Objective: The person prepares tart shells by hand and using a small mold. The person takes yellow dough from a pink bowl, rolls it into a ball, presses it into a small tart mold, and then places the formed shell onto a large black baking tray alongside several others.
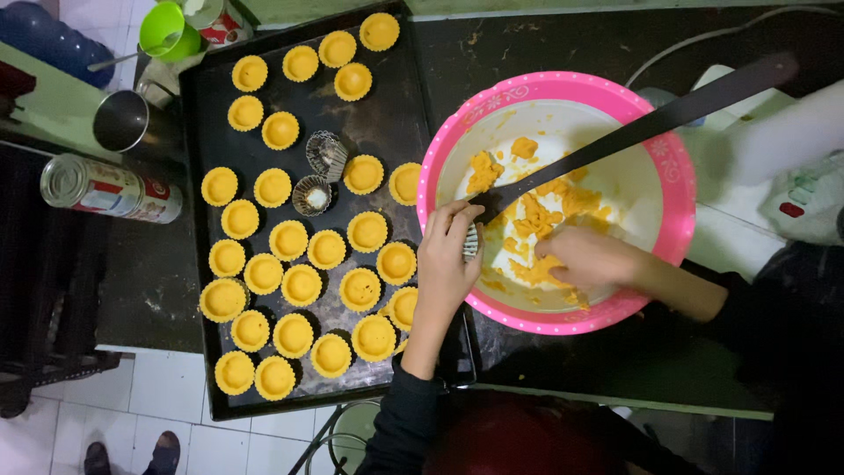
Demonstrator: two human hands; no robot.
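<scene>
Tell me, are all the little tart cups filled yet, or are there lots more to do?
Most look done: rows of filled yellow tarts cover the black tray. Right now the left hand holds one small fluted cup at the pink bowl, while the right hand scoops orange dough. Left: two empty cups on the tray, and the dough that remains.
</scene>
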